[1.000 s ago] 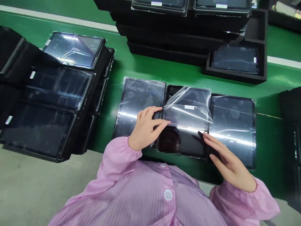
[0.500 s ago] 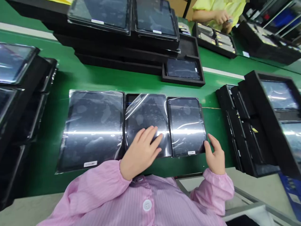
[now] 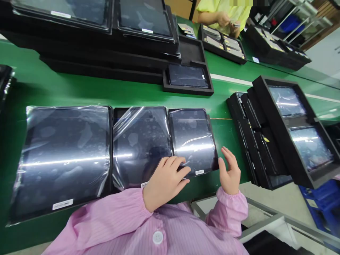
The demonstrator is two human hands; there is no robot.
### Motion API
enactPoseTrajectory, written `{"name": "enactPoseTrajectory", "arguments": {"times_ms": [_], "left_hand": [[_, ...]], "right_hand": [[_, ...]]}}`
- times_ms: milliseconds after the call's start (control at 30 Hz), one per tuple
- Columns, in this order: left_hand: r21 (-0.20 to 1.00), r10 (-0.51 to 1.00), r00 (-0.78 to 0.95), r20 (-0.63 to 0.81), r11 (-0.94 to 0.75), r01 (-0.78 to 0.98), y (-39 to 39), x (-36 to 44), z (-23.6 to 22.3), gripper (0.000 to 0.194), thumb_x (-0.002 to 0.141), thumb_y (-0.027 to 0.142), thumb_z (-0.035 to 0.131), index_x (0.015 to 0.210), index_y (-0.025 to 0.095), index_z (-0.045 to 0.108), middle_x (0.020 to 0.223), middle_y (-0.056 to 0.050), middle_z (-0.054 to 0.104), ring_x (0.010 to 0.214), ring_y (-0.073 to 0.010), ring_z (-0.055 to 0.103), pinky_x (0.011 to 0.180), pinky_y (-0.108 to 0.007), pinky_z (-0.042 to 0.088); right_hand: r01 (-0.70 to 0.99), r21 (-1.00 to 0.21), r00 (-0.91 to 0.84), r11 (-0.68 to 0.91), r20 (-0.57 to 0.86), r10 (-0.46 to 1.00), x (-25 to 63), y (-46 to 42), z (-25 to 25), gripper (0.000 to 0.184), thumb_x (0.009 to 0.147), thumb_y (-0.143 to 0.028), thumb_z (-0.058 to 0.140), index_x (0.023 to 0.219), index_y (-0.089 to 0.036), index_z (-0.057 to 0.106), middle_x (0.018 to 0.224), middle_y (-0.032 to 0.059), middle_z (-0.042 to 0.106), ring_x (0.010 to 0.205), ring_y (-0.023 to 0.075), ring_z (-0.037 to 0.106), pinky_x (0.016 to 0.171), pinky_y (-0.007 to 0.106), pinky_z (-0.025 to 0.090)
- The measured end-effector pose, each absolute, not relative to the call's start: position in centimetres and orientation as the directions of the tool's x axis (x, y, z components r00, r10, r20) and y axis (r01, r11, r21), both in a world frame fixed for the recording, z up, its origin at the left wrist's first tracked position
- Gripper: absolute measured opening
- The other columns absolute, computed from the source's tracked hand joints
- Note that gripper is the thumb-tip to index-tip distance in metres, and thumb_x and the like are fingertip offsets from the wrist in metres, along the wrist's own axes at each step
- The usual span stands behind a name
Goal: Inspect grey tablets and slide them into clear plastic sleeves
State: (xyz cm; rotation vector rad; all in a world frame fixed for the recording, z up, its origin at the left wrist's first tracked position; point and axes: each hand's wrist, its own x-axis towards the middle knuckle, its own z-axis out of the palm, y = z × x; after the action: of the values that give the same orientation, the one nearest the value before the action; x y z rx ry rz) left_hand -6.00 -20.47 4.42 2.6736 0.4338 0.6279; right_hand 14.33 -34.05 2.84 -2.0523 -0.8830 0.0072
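Three black tablet screens under clear film lie side by side on the green table (image 3: 215, 124): a large left tablet (image 3: 66, 141), a middle tablet (image 3: 143, 138) and a smaller right tablet (image 3: 193, 131). The film on the middle one is creased at its upper left. My left hand (image 3: 167, 182) is over the lower edges where the middle and right tablets meet, its fingers slightly bent and apart, grasping nothing visible. Just off the right tablet's lower right edge, my right hand (image 3: 230, 173) is open, thumb and fingers apart.
Stacked black trays (image 3: 106, 67) with filmed tablets stand at the back. A tray (image 3: 208, 90) there holds a smaller screen. More trays (image 3: 281, 131) are stacked at right, the top one tilted. Across the table, a person in yellow (image 3: 225, 17) handles a small item beside a tray (image 3: 225, 51).
The view has swung right, so the tablets appear further left. My left hand has shifted from the middle tablet towards the right one. My right hand has come slightly away from the right tablet's edge.
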Motion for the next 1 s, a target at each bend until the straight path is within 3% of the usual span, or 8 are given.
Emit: {"name": "enactPoseTrajectory", "arguments": {"times_ms": [133,267,400,533,633,767,1000], "left_hand": [[0.546,0.382,0.862,0.334,-0.823,0.154,-20.3,-5.9,4.5,0.029,0.102,0.023,0.048,0.081,0.022,0.067,0.087,-0.002,0.073,0.086,-0.0178,0.066,0.077,-0.033,0.049],[0.675,0.600,0.761,0.247,-0.670,0.309,-20.2,-5.9,4.8,0.031,0.104,0.025,0.040,0.081,0.022,0.061,0.075,0.000,0.072,0.070,-0.0157,0.067,0.068,-0.029,0.053],[0.810,0.789,0.602,0.123,-0.431,0.398,-19.7,-6.8,5.0,0.024,0.101,0.033,0.041,0.085,0.025,0.057,0.081,-0.002,0.077,0.073,-0.0183,0.074,0.066,-0.029,0.057],[0.868,0.807,0.590,-0.022,-0.278,0.412,-19.2,-8.3,5.0,0.027,0.100,0.041,0.038,0.090,0.024,0.057,0.091,-0.005,0.081,0.079,-0.0205,0.077,0.069,-0.031,0.060],[0.874,0.810,0.582,-0.072,-0.231,0.428,-19.5,-9.0,5.0,0.027,0.100,0.043,0.039,0.092,0.024,0.057,0.100,-0.006,0.080,0.090,-0.0219,0.076,0.076,-0.032,0.059],[0.868,0.818,0.565,-0.103,-0.204,0.453,-20.2,-9.2,5.3,0.025,0.102,0.040,0.038,0.085,0.025,0.051,0.111,-0.007,0.076,0.107,-0.0227,0.069,0.092,-0.034,0.054],[0.792,0.721,0.692,0.020,-0.434,0.429,-19.8,-9.8,5.5,0.024,0.102,0.030,0.037,0.082,0.026,0.049,0.111,-0.008,0.076,0.103,-0.0209,0.066,0.093,-0.035,0.049]], "right_hand": [[0.536,-0.778,0.804,-0.328,0.352,0.479,14.5,-34.4,3.2,0.028,0.094,-0.039,0.059,0.109,-0.022,0.076,0.117,0.0140,0.074,0.114,0.0310,0.069,0.098,0.056,0.056],[0.486,-0.829,0.841,-0.277,0.358,0.405,14.3,-34.4,3.3,0.022,0.094,-0.035,0.060,0.097,-0.023,0.078,0.096,0.0100,0.078,0.092,0.0270,0.075,0.083,0.048,0.063],[0.449,-0.861,0.860,-0.239,0.343,0.378,14.3,-34.2,3.2,0.022,0.095,-0.031,0.058,0.095,-0.021,0.077,0.084,0.0068,0.079,0.073,0.0217,0.075,0.067,0.039,0.064],[0.443,-0.864,0.854,-0.237,0.327,0.406,14.9,-34.1,2.9,0.023,0.095,-0.028,0.056,0.100,-0.019,0.077,0.081,0.0065,0.079,0.062,0.0178,0.072,0.056,0.032,0.060],[0.469,-0.847,0.829,-0.248,0.326,0.454,15.4,-34.1,2.7,0.025,0.094,-0.025,0.054,0.100,-0.019,0.078,0.084,0.0075,0.080,0.068,0.0186,0.073,0.058,0.032,0.060],[0.554,-0.798,0.744,-0.236,0.347,0.571,16.0,-34.1,2.6,0.026,0.090,-0.019,0.056,0.089,-0.026,0.081,0.094,0.0070,0.080,0.089,0.0228,0.074,0.075,0.039,0.062],[0.664,-0.729,0.597,-0.166,0.382,0.705,16.6,-34.3,2.4,0.040,0.085,-0.009,0.052,0.089,-0.034,0.083,0.105,0.0039,0.079,0.099,0.0237,0.070,0.080,0.042,0.060]]}}
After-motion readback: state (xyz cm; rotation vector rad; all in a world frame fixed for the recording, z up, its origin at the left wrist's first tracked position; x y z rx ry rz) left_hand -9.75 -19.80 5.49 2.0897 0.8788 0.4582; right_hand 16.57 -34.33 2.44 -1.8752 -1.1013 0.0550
